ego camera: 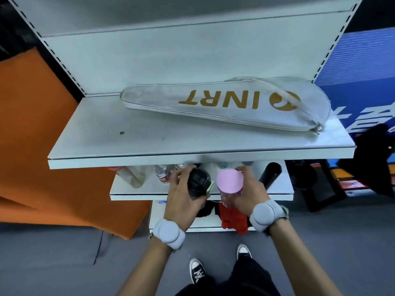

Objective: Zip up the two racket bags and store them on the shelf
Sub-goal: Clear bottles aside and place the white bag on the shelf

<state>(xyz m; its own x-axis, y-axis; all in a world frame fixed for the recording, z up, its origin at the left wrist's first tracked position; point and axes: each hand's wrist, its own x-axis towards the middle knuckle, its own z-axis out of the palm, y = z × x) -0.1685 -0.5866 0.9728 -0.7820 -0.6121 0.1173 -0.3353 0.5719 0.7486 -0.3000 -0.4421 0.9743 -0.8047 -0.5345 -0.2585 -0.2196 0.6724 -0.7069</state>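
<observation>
One white racket bag (213, 103) with gold "INRT" lettering lies flat on the upper white shelf (149, 159), its wide end to the right and its zipper pull at the right front edge. Only this one bag is in view. Below that shelf, my left hand (181, 201) grips a black bottle (198, 182) with a green tab on its lid. My right hand (245, 195) grips a bottle with a pink lid (229, 181). Both bottles sit at the front of the lower shelf (136, 196). Grey bands wrap both wrists.
More bottles stand on the lower shelf: clear ones (136, 174) at the left, a black cylinder (270, 174) at the right. A red cloth (233, 218) lies on the bottom level. An orange panel (42, 135) is left of the shelving, dark items right. My shoes (197, 272) are on grey floor.
</observation>
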